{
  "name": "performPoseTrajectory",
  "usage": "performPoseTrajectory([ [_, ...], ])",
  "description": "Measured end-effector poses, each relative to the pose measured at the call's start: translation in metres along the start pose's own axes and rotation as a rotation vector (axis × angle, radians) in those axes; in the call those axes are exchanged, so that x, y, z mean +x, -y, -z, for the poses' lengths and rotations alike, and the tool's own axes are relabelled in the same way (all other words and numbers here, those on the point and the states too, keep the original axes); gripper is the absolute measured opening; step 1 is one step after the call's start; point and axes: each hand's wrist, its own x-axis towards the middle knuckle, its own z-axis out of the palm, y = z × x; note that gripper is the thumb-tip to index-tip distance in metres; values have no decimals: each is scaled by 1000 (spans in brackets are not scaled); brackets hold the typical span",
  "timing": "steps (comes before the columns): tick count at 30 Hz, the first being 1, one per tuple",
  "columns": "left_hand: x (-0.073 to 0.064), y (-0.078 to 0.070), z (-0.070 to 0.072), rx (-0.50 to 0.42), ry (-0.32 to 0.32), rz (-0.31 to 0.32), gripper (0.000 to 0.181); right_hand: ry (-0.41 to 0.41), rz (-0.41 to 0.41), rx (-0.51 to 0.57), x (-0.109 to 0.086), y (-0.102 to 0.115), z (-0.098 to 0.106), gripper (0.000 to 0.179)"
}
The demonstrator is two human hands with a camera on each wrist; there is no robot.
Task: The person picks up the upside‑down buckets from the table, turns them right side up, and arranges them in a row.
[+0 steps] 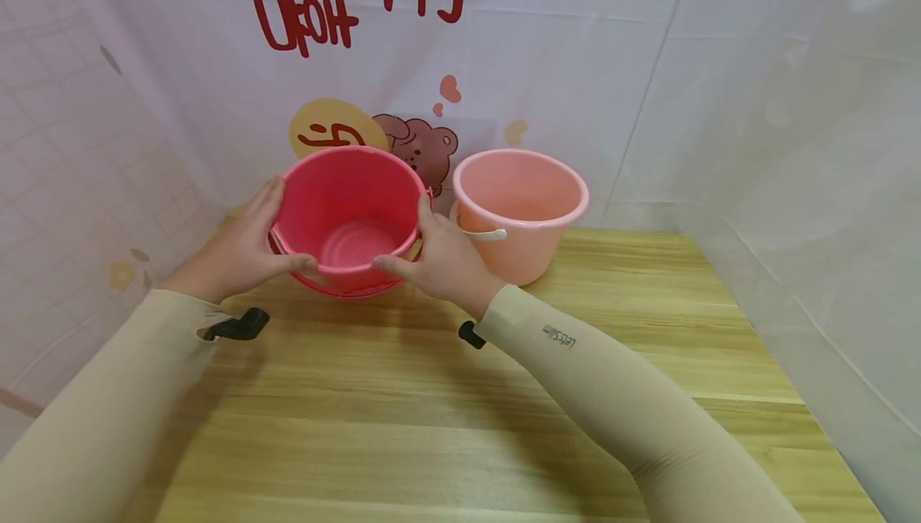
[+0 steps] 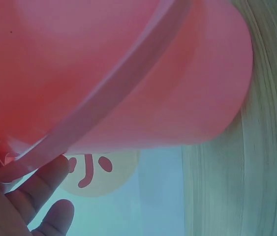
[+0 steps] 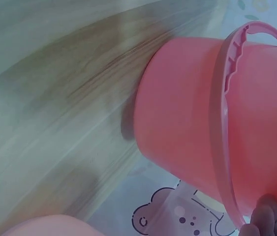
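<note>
A bright pink bucket [image 1: 348, 199] faces me with its mouth tipped toward the head camera. My left hand [image 1: 248, 247] grips its left side, thumb at the front rim and fingers on the outside. On the opposite side my right hand [image 1: 449, 259] holds the rim the same way. The bucket's pink handle [image 3: 218, 118] hangs down across its front. Whether the base touches the table is hard to tell. Just right of my right hand stands a pale pink bucket [image 1: 528, 249], upright, with a white handle end [image 1: 489, 234] at its side.
Both buckets are at the back of a wood-grain table [image 1: 403, 435]. Behind them hangs a white printed sheet [image 1: 561, 59] with red lettering and a cartoon bear [image 1: 424, 151]. More pale sheeting [image 1: 806, 171] borders the table's right side.
</note>
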Motion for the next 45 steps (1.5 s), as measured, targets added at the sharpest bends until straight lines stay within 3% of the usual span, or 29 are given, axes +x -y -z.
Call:
performPoseTrajectory([
  [12,5,-4,-1,-12,5,40,130,29,6,60,1,-4,4,126],
  [26,8,1,0,-13,9,66,125,15,-14,-91,4,6,2,112],
  [33,8,-4,1,-85,-10,28,124,30,-55,-62,7,3,0,116],
  [40,7,-10,-5,-39,-63,33,121,3,-44,-108,9,2,-1,112],
  [45,7,-10,-12,-72,-85,25,114,-29,-16,-133,10,3,-2,109],
])
